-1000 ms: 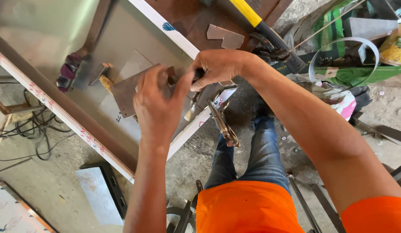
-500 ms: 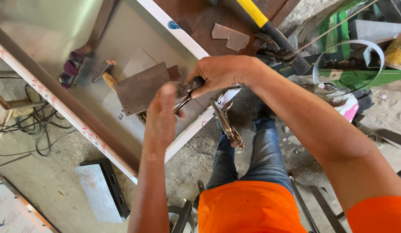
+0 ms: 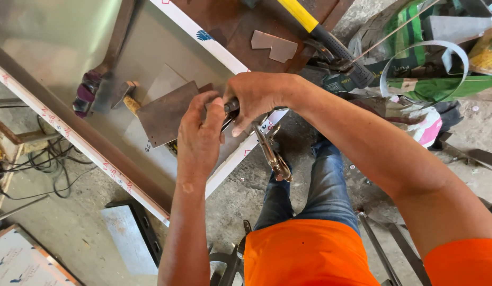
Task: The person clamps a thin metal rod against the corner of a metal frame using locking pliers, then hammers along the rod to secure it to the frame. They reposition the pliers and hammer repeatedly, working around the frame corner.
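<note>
Now I see my right hand (image 3: 256, 98) closed on the silver locking pliers (image 3: 267, 148), long handles pointing near, while my left hand (image 3: 199, 140) pinches the brown rusty steel plate (image 3: 164, 114) lying just left.

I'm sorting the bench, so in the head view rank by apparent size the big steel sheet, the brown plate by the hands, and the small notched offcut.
1. Big steel sheet, largest.
2. Brown plate.
3. Notched offcut, smallest.

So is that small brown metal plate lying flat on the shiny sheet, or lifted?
Lifted at one side: the brown plate tilts above the sheet, gripped at its edge where both hands meet.
</note>
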